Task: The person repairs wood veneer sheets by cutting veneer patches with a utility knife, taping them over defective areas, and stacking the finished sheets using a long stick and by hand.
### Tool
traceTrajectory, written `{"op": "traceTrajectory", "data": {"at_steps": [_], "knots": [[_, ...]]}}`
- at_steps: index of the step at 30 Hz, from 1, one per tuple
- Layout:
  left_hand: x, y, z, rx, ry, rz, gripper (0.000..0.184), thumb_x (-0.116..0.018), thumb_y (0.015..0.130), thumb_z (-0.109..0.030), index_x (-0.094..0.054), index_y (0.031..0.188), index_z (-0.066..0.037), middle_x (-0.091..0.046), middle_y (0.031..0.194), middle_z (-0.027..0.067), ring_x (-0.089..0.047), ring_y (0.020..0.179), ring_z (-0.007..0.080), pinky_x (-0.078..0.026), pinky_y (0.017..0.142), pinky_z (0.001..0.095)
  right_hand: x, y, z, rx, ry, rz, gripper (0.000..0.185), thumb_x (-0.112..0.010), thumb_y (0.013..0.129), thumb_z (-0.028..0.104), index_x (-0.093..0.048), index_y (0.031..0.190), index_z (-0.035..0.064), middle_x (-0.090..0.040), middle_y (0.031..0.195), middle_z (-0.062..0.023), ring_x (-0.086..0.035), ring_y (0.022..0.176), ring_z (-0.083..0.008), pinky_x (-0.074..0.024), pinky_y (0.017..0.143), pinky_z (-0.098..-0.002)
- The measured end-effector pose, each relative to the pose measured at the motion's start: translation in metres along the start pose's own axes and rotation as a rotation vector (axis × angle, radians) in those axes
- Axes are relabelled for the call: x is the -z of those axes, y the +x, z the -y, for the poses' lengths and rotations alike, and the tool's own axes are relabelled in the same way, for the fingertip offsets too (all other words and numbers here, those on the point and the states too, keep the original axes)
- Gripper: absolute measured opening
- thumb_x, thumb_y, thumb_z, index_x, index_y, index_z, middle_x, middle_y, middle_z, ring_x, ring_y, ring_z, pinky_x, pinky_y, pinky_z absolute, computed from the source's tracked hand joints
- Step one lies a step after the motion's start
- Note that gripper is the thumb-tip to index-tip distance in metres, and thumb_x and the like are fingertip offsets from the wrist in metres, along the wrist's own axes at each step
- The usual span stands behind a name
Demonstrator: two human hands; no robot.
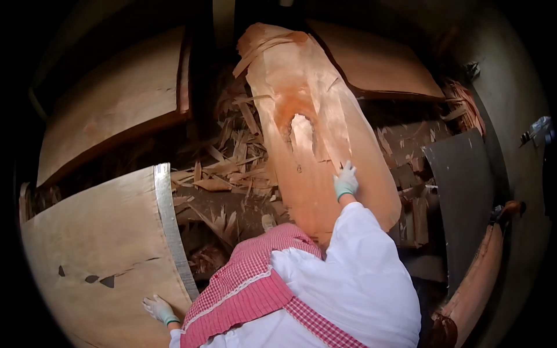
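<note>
My right hand (346, 181), in a white glove with a green cuff, rests on a long reddish-tan sheet of wood veneer (362, 153). Its fingers reach forward over the surface, right of a ragged oval hole (302, 134) in the sheet. Down at the lower left, my left hand (159, 308), gloved alike, lies with fingers stretched out on a pale veneer stack (110, 232). Several dark holes and a thin crack mark that stack's top. A grey strip (172, 223) runs along its right edge.
Broken veneer scraps (241, 153) litter the floor between the stacks. Other veneer stacks stand at the far left (122, 87) and far right (377, 61). A dark panel (464, 200) stands on the right, close to a grey wall (507, 98).
</note>
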State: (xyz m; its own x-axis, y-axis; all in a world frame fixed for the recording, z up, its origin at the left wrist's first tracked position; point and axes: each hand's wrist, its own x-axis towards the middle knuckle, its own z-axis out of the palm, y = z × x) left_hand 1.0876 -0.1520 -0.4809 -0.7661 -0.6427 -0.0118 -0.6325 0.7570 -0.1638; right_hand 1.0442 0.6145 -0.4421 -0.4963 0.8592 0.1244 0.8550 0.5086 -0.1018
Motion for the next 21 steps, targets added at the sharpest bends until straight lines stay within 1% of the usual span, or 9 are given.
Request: {"op": "traceTrajectory", "data": {"at_steps": [2, 4, 7, 9, 10, 11, 14, 18, 21], "knots": [[0.004, 0.016, -0.014, -0.062, -0.045, -0.116, 0.054, -0.043, 0.098, -0.037, -0.040, 0.138, -0.001, -0.039, 0.144, 0.0186, -0.036, 0.134, 0.0317, -0.033, 0.107, 0.0432, -0.025, 0.036, -0.032, 0.022, -0.181, 0.276, 0.030, -0.061, 0.087, 0.029, -0.056, 0.110, 0.0108, -0.065, 0.106, -0.0136, -0.066, 0.091, -0.0352, -0.0537, 0.076, -0.0435], [0.029, 0.037, -0.059, -0.332, -0.440, -0.234, 0.045, -0.050, 0.097, -0.029, -0.048, 0.131, 0.001, -0.045, 0.139, 0.0189, -0.042, 0.128, 0.0335, -0.034, 0.107, 0.0413, 0.004, 0.046, -0.006, 0.174, -0.073, 0.150, 0.024, -0.058, 0.089, 0.028, -0.057, 0.107, 0.0122, -0.067, 0.102, -0.0128, -0.066, 0.088, -0.0349, -0.0532, 0.074, -0.0441], [0.110, 0.030, -0.194, -0.581, -0.927, 0.030, 0.040, -0.051, 0.097, -0.023, -0.051, 0.126, 0.004, -0.055, 0.126, 0.0195, -0.049, 0.120, 0.0303, -0.037, 0.103, 0.0379, 0.082, 0.041, 0.055, 0.409, 0.155, 0.093, 0.017, -0.054, 0.089, 0.024, -0.059, 0.102, 0.0137, -0.067, 0.094, -0.0137, -0.066, 0.084, -0.0344, -0.0518, 0.071, -0.0457], [0.179, 0.011, -0.298, -0.738, -1.062, 0.416, 0.040, -0.049, 0.098, -0.025, -0.052, 0.126, 0.004, -0.056, 0.126, 0.0177, -0.052, 0.118, 0.0268, -0.038, 0.101, 0.0340, 0.127, 0.026, 0.105, 0.551, 0.280, 0.233, 0.015, -0.055, 0.086, 0.018, -0.058, 0.099, 0.0116, -0.067, 0.093, -0.0150, -0.066, 0.084, -0.0342, -0.0508, 0.069, -0.0468], [0.201, -0.001, -0.341, -1.049, -1.039, 0.378, 0.043, -0.048, 0.097, -0.027, -0.051, 0.127, 0.004, -0.056, 0.127, 0.0172, -0.051, 0.119, 0.0255, -0.038, 0.101, 0.0326, 0.139, 0.013, 0.128, 0.649, 0.370, 0.249, 0.017, -0.055, 0.084, 0.016, -0.057, 0.100, 0.0113, -0.067, 0.090, -0.0151, -0.065, 0.082, -0.0349, -0.0508, 0.069, -0.0468], [0.234, -0.019, -0.385, -1.111, -1.048, 0.458, 0.045, -0.049, 0.097, -0.029, -0.050, 0.128, 0.004, -0.056, 0.127, 0.0169, -0.051, 0.119, 0.0260, -0.038, 0.101, 0.0325, 0.145, -0.004, 0.147, 0.750, 0.460, 0.263, 0.019, -0.055, 0.082, 0.014, -0.056, 0.101, 0.0110, -0.066, 0.087, -0.0152, -0.065, 0.081, -0.0356, -0.0508, 0.069, -0.0468], [0.278, -0.058, -0.484, -0.703, -1.263, 1.302, 0.048, -0.049, 0.098, -0.031, -0.045, 0.136, -0.001, -0.052, 0.131, 0.0116, -0.048, 0.120, 0.0197, -0.039, 0.100, 0.0291, 0.156, -0.054, 0.183, 1.133, 0.467, 0.263, 0.036, -0.058, 0.075, 0.009, -0.047, 0.109, 0.0106, -0.064, 0.083, -0.0111, -0.066, 0.072, -0.0304, -0.0532, 0.061, -0.0436], [0.266, -0.072, -0.537, -1.016, -0.945, 1.196, 0.034, -0.064, 0.088, -0.020, -0.062, 0.113, 0.002, -0.066, 0.096, 0.0065, -0.059, 0.086, 0.0149, -0.047, 0.080, 0.0278, 0.149, -0.077, 0.202, 1.309, 0.381, 0.594, 0.048, -0.065, 0.077, 0.017, -0.046, 0.121, 0.0101, -0.065, 0.092, -0.0133, -0.066, 0.080, -0.0331, -0.0542, 0.067, -0.0430], [0.264, -0.031, -0.528, -1.104, -0.787, 0.812, 0.019, -0.066, 0.080, -0.010, -0.068, 0.096, -0.001, -0.068, 0.085, 0.0097, -0.062, 0.080, 0.0199, -0.049, 0.076, 0.0313, 0.156, -0.062, 0.202, 1.192, 0.754, 0.916, 0.053, -0.067, 0.082, 0.029, -0.047, 0.126, 0.0069, -0.063, 0.110, -0.0184, -0.063, 0.097, -0.0360, -0.0515, 0.082, -0.0421]]}}
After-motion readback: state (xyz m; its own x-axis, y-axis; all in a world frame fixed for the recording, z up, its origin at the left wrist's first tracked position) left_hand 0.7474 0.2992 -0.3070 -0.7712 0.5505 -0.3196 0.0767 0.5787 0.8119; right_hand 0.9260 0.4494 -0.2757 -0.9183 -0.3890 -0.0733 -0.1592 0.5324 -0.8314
